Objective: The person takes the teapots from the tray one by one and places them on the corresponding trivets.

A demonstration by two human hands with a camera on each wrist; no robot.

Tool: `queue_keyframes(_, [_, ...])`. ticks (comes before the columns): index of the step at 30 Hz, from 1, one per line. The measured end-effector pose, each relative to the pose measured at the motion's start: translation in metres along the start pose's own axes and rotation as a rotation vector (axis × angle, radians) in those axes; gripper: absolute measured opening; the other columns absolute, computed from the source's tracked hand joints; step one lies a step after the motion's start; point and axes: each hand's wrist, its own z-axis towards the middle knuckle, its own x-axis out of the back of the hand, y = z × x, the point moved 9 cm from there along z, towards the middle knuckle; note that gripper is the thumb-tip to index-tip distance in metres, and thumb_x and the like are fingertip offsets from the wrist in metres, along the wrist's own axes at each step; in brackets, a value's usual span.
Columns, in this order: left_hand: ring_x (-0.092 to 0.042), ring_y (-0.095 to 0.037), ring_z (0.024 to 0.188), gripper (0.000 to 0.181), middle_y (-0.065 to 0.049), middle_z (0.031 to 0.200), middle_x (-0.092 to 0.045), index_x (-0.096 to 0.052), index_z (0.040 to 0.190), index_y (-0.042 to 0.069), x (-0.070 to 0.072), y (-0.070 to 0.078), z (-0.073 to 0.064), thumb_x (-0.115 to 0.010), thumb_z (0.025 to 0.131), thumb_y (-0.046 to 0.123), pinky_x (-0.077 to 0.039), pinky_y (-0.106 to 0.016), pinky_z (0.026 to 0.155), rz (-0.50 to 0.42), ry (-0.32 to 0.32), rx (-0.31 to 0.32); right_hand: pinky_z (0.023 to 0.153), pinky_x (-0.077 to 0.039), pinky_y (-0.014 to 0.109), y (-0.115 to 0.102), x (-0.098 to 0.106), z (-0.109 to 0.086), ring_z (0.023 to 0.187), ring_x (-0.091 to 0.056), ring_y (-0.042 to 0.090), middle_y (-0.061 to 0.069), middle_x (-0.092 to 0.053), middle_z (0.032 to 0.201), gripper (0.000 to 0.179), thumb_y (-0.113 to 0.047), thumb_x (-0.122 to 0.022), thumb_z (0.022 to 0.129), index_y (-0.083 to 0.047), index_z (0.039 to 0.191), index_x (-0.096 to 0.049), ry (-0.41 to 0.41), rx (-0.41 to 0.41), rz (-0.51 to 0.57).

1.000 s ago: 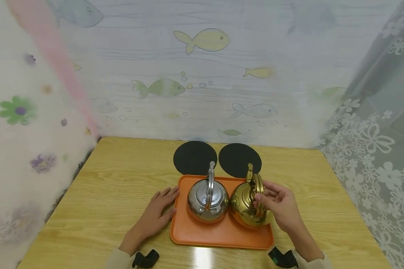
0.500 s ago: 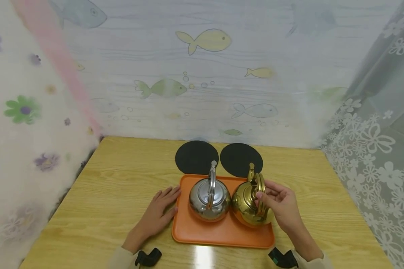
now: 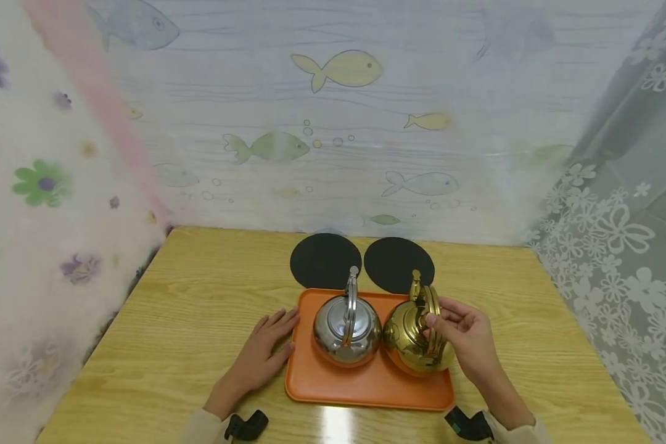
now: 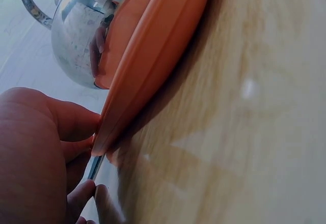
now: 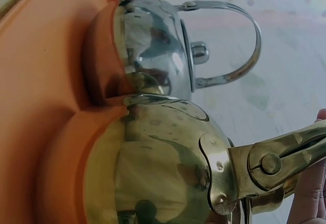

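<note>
Two round metal kettles stand side by side on an orange tray (image 3: 361,393). The silver kettle (image 3: 333,339) is on the left, its arched handle (image 5: 254,43) upright. On the right is the gold kettle (image 3: 405,342), close against the silver one. My right hand (image 3: 472,339) pinches the gold kettle's handle (image 5: 290,155) between thumb and fingers, the thumb on the near side. My left hand (image 3: 258,354) lies at the tray's left edge with fingers stretched out. In the left wrist view its thumb (image 4: 76,121) touches the tray's rim (image 4: 153,51).
Two black round mats (image 3: 324,259) (image 3: 399,265) lie behind the tray on the wooden table (image 3: 216,271). A fish-patterned curtain (image 3: 344,154) hangs along the table's back edge. Flowered cloth (image 3: 44,246) covers the left side, and lace (image 3: 610,246) the right.
The whole head view has shifted a little, with the scene sliding slightly right. Both hands and both kettles keep their places on and at the tray.
</note>
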Motion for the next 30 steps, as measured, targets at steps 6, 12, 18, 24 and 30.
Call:
queue_keyframes(6, [-0.036,-0.041,0.148,0.052,-0.010,0.158,-0.045,-0.051,0.150,0.006,-0.0008,-0.0013,-0.0010,-0.061,0.101,0.022,-0.019,-0.067,0.118,-0.003,-0.009,0.006,0.069,-0.062,0.029,0.0016,-0.0024,-0.0008,0.068,-0.073,0.015,0.001,-0.072,0.085,0.034,0.015,-0.058,0.094,0.000,0.125,-0.062,-0.019,0.012,0.009])
queue_keyframes(12, [-0.036,-0.041,0.148,0.052,-0.010,0.158,-0.045,-0.051,0.150,0.005,-0.0001,-0.0001,-0.0010,-0.061,0.101,0.021,-0.019,-0.066,0.119,0.000,-0.002,0.000,0.069,-0.062,0.027,-0.0011,-0.0049,-0.0009,0.068,-0.072,0.014,0.001,-0.070,0.084,0.034,0.015,-0.057,0.094,0.011,0.128,-0.057,-0.015,0.024,-0.001])
queue_keyframes(18, [-0.037,-0.043,0.147,0.052,-0.012,0.157,-0.046,-0.052,0.149,0.003,0.0011,0.0023,0.0002,-0.062,0.100,0.019,-0.020,-0.067,0.118,0.006,0.005,-0.008,0.069,-0.062,0.028,-0.0015,-0.0044,-0.0014,0.070,-0.071,0.014,0.002,-0.070,0.085,0.033,0.015,-0.058,0.094,0.013,0.127,-0.058,0.005,0.014,-0.001])
queue_keyframes(24, [-0.037,-0.042,0.147,0.052,-0.011,0.157,-0.046,-0.051,0.149,0.004,0.0002,0.0013,0.0002,-0.061,0.101,0.020,-0.020,-0.067,0.118,0.008,0.002,-0.002,0.068,-0.062,0.027,-0.0014,-0.0037,-0.0011,0.071,-0.071,0.014,0.002,-0.070,0.086,0.031,0.013,-0.058,0.095,0.009,0.126,-0.060,0.011,0.002,-0.007])
queue_keyframes(30, [-0.037,-0.042,0.147,0.052,-0.011,0.157,-0.046,-0.051,0.150,0.005,-0.0004,0.0007,-0.0003,-0.061,0.101,0.020,-0.021,-0.067,0.118,0.007,0.001,0.001,0.067,-0.061,0.025,-0.0017,-0.0004,-0.0013,0.075,-0.069,0.013,0.005,-0.074,0.094,0.032,0.011,-0.056,0.097,-0.009,0.117,-0.070,0.041,0.009,0.026])
